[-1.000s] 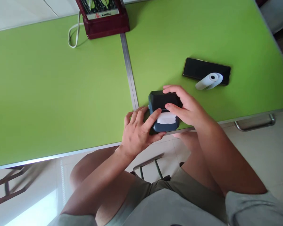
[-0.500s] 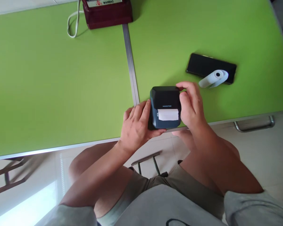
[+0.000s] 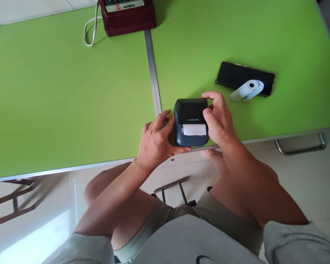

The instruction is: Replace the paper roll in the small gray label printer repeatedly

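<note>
A small dark blue printer (image 3: 191, 121) sits on the green table (image 3: 71, 102) close to its near edge, with a white strip of paper showing at its front slot. My left hand (image 3: 155, 143) grips the printer's left side, fingers curled against it and thumb along its near edge. My right hand (image 3: 218, 119) wraps the right side, index finger hooked over the back corner. The lid looks closed.
A black phone (image 3: 238, 75) lies flat to the right, with a white paper roll (image 3: 246, 90) resting on it. A dark red device (image 3: 128, 16) with a white cord (image 3: 90, 31) stands at the far edge. A metal seam (image 3: 151, 69) splits the tabletop.
My right hand slid off the printer's top to its right side, uncovering the lid. My left hand settled against the left side. The printer stayed near the table edge.
</note>
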Available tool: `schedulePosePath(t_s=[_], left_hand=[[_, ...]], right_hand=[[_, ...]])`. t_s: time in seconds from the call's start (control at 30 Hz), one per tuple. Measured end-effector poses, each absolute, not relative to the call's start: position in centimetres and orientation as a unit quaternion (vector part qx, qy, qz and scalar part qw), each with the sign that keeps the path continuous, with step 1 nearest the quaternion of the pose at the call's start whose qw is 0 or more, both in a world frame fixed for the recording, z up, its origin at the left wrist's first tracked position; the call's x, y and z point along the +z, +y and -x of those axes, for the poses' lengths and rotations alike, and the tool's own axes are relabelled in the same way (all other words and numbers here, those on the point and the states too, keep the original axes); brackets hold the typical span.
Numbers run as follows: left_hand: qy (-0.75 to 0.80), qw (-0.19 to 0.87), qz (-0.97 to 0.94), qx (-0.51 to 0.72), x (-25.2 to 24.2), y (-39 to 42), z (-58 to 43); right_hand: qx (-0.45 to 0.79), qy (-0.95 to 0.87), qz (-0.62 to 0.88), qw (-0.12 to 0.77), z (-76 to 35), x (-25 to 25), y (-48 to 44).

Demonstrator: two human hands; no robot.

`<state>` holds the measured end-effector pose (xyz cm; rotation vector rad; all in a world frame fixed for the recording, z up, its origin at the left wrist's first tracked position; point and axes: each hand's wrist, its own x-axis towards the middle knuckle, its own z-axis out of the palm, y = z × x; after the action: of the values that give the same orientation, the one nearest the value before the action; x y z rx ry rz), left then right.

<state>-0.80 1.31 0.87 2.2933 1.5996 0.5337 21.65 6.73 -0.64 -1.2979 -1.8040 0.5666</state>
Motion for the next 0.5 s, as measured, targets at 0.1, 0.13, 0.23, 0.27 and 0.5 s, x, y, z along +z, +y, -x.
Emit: schedulePosePath(t_s=[0.1, 0.13, 0.23, 0.27, 0.5], left_hand=[[0.548, 0.136, -0.803, 0.192, 0.6, 1.1, 0.8], [0.545, 0.129, -0.807, 0.190, 0.5, 0.9, 0.7], [0.540, 0.105, -0.815, 0.183, 0.5, 0.6, 0.6], [0.540, 0.099, -0.816, 0.183, 0.5, 0.6, 0.5], [0.552, 0.099, -0.809, 0.177, 0.3, 0.9, 0.3]], right_hand=[[0.238, -0.719, 0.514, 0.402, -21.4, -0.1, 6.4], [0.238, -0.718, 0.517, 0.401, -21.3, 0.1, 6.2], [0.235, -0.711, 0.522, 0.408, -21.4, 0.8, 5.8], [0.243, -0.715, 0.516, 0.404, -21.6, 1.0, 5.8], [0.325, -0.744, 0.475, 0.339, -23.9, 1.1, 6.7]])
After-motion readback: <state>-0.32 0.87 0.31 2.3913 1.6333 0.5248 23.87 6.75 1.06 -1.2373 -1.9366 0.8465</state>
